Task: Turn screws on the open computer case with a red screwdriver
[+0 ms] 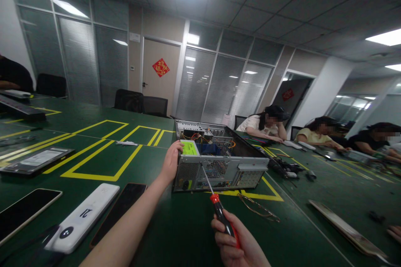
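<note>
Computer case: an open-topped, silver-grey metal computer case (225,160) is being supported by the green table (175,225), at the middle of the scene, its vented panel being turned to the near side.
Left hand: the case's left near edge is being held by the left hand (171,160), fingers being curled over the top beside a bright yellow-green label (189,147); the thumb is being hidden.
Right hand: a screwdriver with a black-and-red handle and a slim metal shaft (223,215) is being gripped by the right hand (242,238), at the near side.
Screwdriver tip: the tip is being pointed far and slightly left, at the upper part of the vented panel; whether contact is being made cannot be told.
Near left: a white, long, rounded device marked with black digits (90,217) is being flanked by a dark, flat phone (119,212) on its right.
Right of case: black, tangled cables (283,167) are being borne by the table.
Far right: a seat is being occupied by a person in a pale top (247,125).
</note>
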A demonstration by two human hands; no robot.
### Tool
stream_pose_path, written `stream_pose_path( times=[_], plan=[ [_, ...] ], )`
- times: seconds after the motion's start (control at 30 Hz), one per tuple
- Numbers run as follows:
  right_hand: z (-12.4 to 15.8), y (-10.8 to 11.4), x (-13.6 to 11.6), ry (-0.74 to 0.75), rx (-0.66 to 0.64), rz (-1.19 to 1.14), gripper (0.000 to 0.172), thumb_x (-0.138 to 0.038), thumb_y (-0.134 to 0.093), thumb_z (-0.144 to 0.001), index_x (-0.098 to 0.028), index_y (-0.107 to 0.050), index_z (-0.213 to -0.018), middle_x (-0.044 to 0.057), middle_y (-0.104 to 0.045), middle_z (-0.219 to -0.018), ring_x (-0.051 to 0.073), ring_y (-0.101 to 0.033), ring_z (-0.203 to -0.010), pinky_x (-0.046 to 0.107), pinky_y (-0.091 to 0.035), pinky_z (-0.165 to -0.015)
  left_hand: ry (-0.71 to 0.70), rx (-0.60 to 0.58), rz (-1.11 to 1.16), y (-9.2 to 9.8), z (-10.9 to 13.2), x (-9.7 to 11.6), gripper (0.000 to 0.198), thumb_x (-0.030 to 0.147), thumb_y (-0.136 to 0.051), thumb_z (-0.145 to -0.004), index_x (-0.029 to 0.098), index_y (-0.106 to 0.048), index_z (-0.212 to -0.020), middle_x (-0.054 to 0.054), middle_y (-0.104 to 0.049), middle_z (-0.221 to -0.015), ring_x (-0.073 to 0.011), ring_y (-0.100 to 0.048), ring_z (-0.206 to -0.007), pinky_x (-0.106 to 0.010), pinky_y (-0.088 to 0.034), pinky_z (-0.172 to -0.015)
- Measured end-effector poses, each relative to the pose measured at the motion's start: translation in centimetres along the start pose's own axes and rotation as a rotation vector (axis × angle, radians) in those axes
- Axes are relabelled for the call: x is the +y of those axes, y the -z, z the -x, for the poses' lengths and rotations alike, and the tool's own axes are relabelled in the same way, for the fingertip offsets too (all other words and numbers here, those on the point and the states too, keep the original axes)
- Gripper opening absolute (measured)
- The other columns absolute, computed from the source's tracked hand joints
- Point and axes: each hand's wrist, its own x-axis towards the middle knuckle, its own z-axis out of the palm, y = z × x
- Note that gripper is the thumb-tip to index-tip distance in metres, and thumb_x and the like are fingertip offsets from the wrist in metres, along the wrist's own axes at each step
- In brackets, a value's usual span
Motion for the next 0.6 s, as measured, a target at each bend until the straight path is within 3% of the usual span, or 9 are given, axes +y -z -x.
stream_pose_path(
  times=[0.17, 0.27, 0.33, 0.43, 0.5, 0.6],
  plan=[
    [-0.33, -0.54, 0.46, -0.011, 0.146, 0.056, 0.033, -0.036, -0.068, -0.076, -0.009, -0.062, -0.093, 0.003, -0.061, -0.072, 0.006, -0.052, -0.053, 0.011, -0.038, -0.038, -0.008, 0.012, 0.012, -0.04, -0.01, 0.06, 0.04, 0.045, -0.024, -0.094, 0.019, -0.052, -0.083, -0.009, -0.06, -0.107, -0.0217, -0.048, -0.121, -0.042, -0.035, -0.107],
    [-0.5, -0.25, 0.38, -0.005, 0.156, 0.056, 0.032, -0.037, -0.063, -0.081, -0.01, -0.062, -0.097, 0.0, -0.058, -0.065, 0.003, -0.045, -0.043, 0.009, -0.027, -0.032, -0.016, 0.015, 0.015, -0.08, -0.05, 0.03, 0.039, 0.045, -0.024, -0.094, 0.02, -0.052, -0.083, -0.009, -0.061, -0.106, -0.0217, -0.049, -0.12, -0.042, -0.035, -0.107],
    [-0.51, 0.06, 0.29, 0.028, 0.118, 0.018, 0.03, -0.037, -0.066, -0.078, -0.008, -0.063, -0.089, -0.002, -0.054, -0.059, 0.001, -0.038, -0.038, 0.008, -0.02, -0.029, -0.017, 0.015, 0.013, -0.08, -0.05, 0.0, 0.039, 0.045, -0.024, -0.094, 0.02, -0.052, -0.083, -0.009, -0.061, -0.106, -0.0218, -0.049, -0.12, -0.042, -0.035, -0.107],
    [-0.43, 0.25, 0.39, 0.049, 0.093, 0.011, 0.028, -0.032, -0.067, -0.078, -0.004, -0.062, -0.074, -0.005, -0.046, -0.048, -0.002, -0.031, -0.034, 0.007, -0.019, -0.029, -0.01, 0.012, 0.009, -0.04, -0.02, 0.02, 0.039, 0.044, -0.024, -0.094, 0.02, -0.052, -0.084, -0.009, -0.061, -0.107, -0.0216, -0.048, -0.121, -0.042, -0.035, -0.107],
    [-0.44, 0.06, 0.62, 0.065, 0.166, 0.04, 0.027, -0.028, -0.062, -0.082, -0.003, -0.063, -0.074, -0.004, -0.046, -0.046, -0.001, -0.035, -0.035, 0.006, -0.026, -0.032, -0.01, 0.008, 0.004, -0.01, 0.0, 0.07, 0.038, 0.043, -0.024, -0.094, 0.02, -0.052, -0.084, -0.009, -0.06, -0.107, -0.0212, -0.048, -0.121, -0.042, -0.035, -0.108],
    [-0.69, -0.48, 0.99, 0.118, 0.347, 0.067, 0.028, -0.031, -0.058, -0.085, -0.004, -0.063, -0.081, 0.003, -0.059, -0.059, 0.006, -0.054, -0.05, 0.012, -0.044, -0.045, -0.011, 0.004, -0.008, 0.01, 0.01, 0.12, 0.039, 0.043, -0.023, -0.095, 0.02, -0.052, -0.084, -0.009, -0.061, -0.107, -0.021, -0.048, -0.121, -0.042, -0.035, -0.107]
  ],
)
